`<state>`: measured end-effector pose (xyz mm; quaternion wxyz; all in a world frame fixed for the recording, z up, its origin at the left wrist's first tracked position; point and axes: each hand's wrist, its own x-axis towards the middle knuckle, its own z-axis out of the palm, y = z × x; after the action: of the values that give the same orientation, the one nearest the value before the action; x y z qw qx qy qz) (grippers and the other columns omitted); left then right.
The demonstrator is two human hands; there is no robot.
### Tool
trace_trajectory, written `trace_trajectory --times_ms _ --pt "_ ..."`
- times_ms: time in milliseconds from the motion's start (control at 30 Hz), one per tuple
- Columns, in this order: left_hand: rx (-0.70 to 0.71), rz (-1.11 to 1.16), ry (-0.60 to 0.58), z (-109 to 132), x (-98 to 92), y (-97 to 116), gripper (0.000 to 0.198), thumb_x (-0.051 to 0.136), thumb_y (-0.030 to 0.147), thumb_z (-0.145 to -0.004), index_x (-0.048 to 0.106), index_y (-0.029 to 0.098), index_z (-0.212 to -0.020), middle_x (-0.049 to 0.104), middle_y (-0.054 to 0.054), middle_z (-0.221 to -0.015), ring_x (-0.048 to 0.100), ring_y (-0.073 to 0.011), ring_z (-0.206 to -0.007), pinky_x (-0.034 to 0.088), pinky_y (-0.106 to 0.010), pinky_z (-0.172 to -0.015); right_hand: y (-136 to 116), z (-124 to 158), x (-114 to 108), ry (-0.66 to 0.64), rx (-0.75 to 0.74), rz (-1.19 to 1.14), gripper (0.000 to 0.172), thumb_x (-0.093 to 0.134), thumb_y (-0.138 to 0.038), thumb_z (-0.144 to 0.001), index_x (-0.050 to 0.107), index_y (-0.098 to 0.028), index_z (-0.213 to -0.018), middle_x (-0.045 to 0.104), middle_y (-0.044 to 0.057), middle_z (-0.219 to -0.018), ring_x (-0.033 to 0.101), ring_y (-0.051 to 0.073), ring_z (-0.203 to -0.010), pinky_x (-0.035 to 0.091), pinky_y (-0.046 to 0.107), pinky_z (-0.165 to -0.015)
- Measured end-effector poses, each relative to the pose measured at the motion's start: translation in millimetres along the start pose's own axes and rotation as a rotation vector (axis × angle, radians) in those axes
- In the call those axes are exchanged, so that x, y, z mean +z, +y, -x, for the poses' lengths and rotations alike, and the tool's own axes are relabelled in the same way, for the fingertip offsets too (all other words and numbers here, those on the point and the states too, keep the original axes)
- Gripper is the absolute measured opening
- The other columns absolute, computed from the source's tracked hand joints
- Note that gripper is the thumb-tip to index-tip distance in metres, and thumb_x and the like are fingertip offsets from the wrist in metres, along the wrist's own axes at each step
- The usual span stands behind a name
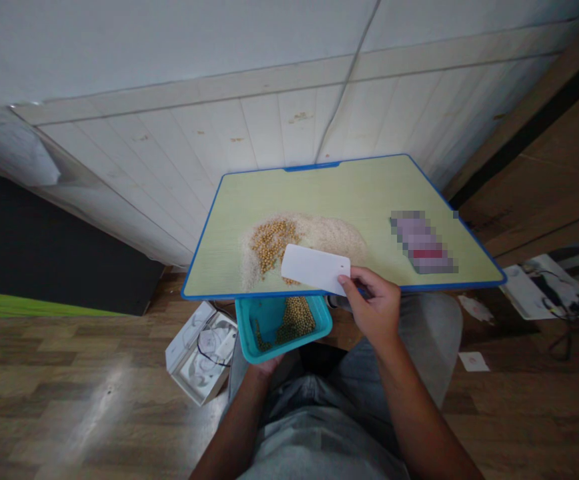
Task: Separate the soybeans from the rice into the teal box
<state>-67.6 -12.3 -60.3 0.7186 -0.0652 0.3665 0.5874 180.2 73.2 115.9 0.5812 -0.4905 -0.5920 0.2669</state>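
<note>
Scraper card (pixel 314 269), one, pinched by right hand (pixel 372 308); left hand (pixel 268 365) under one teal tray (pixel 283 328) of soybeans (pixel 295 319), grip hidden.

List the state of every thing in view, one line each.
Blue-edged board: bearing a mound
Pale grains: in a low mound on the board
Soybeans on board: heaped on the pale grains
White plastic card: held over the mound's front edge
Right hand: pinching the card
Teal tray: below the board's near edge
Soybeans in tray: lying inside
Left hand: under the tray, supporting it

One left hand (pixel 268 366), one right hand (pixel 372 308), one white card (pixel 314 269), one teal tray (pixel 283 347), one blue-edged board (pixel 369 193)
</note>
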Motion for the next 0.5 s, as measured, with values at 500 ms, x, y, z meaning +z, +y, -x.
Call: trace_trajectory --times_ms 500 --pt "0.021 0.025 0.017 -3 -11.8 0 0.061 0.055 0.07 -0.11 0.086 0.028 -0.141 0.089 -0.011 -0.147 0.07 -0.0418 -0.158 0.061 -0.06 -0.132 -5 2 0 -0.03 0.001 -0.027 0.014 0.081 -0.034 -0.097 0.091 -0.024 -0.093 0.089 0.003 -0.082 0.08 0.022 -0.069 0.065 0.032 -0.069"
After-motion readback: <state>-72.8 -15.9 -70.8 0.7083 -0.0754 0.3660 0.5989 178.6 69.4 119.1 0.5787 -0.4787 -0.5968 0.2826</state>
